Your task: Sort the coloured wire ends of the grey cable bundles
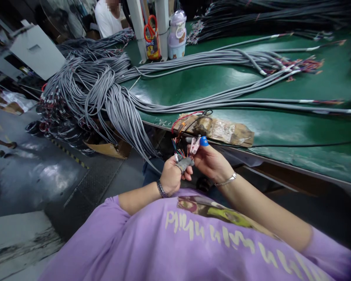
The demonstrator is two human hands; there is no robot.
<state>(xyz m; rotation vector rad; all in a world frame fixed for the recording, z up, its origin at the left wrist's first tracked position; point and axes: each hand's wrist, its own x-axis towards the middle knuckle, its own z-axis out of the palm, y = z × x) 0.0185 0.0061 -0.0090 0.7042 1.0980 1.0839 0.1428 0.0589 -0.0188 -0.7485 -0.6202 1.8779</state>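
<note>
My left hand [171, 176] is closed around the stripped end of a cable, whose thin coloured wires [179, 152] fan out above the fingers. A grey wrap covers its thumb. Just to the right, my right hand [211, 162] pinches a small pale pink clip [194, 145] close to the wire ends. A blue cover [204, 141] sits on one of its fingertips. Beyond both hands, at the bench edge, lies a taped cardboard pad [234, 132] with red and black leads. The exact contact between clip and wires is too small to make out.
Grey cables [114, 91] lie heaped over the left of the green bench [283, 130], with stripped ends toward the right. Orange-handled scissors [151, 29] and a lilac bottle [177, 35] stand by a post. A person [108, 17] is behind the bench. Cardboard [111, 148] lies below.
</note>
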